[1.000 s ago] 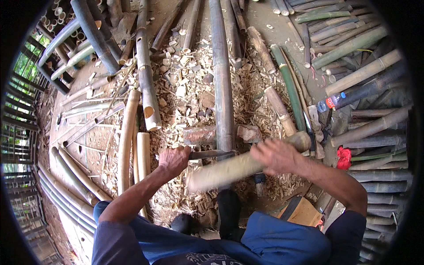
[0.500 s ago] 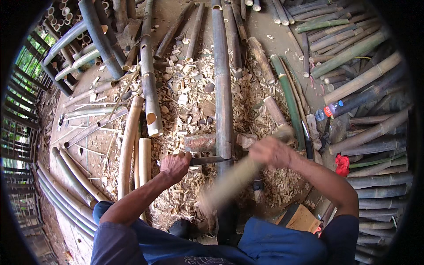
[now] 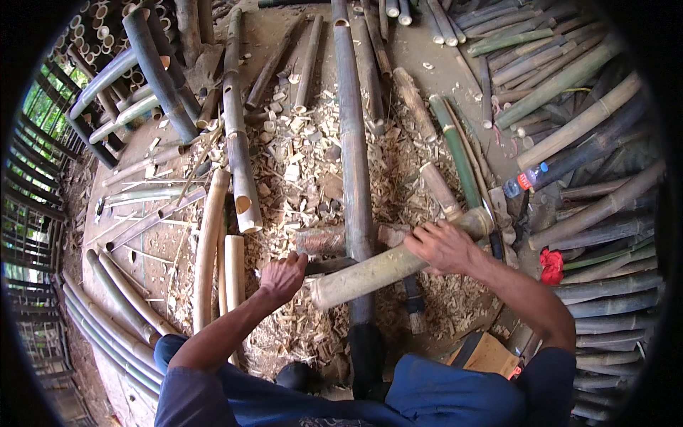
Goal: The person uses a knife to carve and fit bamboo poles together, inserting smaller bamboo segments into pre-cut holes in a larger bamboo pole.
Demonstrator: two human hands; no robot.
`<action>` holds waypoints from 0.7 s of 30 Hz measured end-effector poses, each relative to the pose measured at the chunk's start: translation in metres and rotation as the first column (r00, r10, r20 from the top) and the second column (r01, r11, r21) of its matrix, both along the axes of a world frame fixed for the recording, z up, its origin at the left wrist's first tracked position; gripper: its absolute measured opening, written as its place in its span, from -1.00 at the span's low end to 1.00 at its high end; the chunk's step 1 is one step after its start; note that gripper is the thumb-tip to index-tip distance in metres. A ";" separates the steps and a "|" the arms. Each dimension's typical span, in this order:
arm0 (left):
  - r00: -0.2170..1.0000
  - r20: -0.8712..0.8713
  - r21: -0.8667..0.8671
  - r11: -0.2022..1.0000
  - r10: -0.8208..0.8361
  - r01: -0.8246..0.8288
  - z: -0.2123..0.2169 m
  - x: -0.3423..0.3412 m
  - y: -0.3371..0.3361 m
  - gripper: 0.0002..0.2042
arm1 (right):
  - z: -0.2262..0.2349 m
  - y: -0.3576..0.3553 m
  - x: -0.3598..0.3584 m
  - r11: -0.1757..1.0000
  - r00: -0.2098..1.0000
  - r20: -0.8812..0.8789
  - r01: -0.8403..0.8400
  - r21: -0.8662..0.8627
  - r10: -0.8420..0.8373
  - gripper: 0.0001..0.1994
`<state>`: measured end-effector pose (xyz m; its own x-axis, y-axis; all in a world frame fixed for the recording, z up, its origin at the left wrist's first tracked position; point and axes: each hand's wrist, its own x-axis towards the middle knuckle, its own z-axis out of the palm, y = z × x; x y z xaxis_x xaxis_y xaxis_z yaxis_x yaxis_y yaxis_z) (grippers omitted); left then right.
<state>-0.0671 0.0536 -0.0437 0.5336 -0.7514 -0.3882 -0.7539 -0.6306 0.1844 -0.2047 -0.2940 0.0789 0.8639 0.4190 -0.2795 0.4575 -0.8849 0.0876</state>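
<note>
My left hand (image 3: 282,276) is closed on a knife, whose dark flat blade (image 3: 327,266) points right to the long bamboo pole (image 3: 353,164). Its handle is hidden in my fist. My right hand (image 3: 442,246) grips a thick, pale length of bamboo (image 3: 370,280) from above. That length slants across the pole, its left end lower and nearer me, covering part of the pole and the blade's tip. I cannot tell whether it touches the blade. The pole runs away from me over a short crosswise log (image 3: 321,240).
Wood chips (image 3: 292,171) litter the ground. A notched bamboo pole (image 3: 240,142) lies left, beside pale bamboo pieces (image 3: 211,249). Stacked bamboo (image 3: 605,292) fills the right side, with a plastic bottle (image 3: 525,179) and a red cloth-like item (image 3: 551,266). A wooden block (image 3: 484,354) sits by my right leg.
The thick bamboo length, blurred and steeply slanted before, now lies flatter across the pole and is sharp. My right hand has turned with it. My left hand has shifted slightly down, still holding the knife.
</note>
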 end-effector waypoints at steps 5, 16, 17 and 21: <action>0.997 -0.056 -0.220 0.975 -0.053 0.039 -0.014 0.011 0.017 -0.56 | 0.012 -0.001 -0.031 0.864 0.945 0.075 0.258 0.432 -0.319 -0.31; 0.932 -0.361 -0.556 0.811 -0.039 -0.182 0.014 0.085 -0.022 -0.53 | 0.003 0.011 -0.074 0.019 0.577 -0.400 0.585 0.811 -0.712 -0.34; 0.957 -0.285 -0.515 0.852 -0.064 -0.097 0.017 0.087 -0.021 -0.53 | 0.005 0.014 -0.074 -0.040 0.557 -0.448 0.595 0.803 -0.700 -0.35; 0.986 -0.021 -0.452 0.882 -0.163 0.136 0.020 0.082 -0.019 -0.53 | 0.013 0.028 -0.070 -0.210 0.456 -0.587 0.641 0.738 -0.669 -0.37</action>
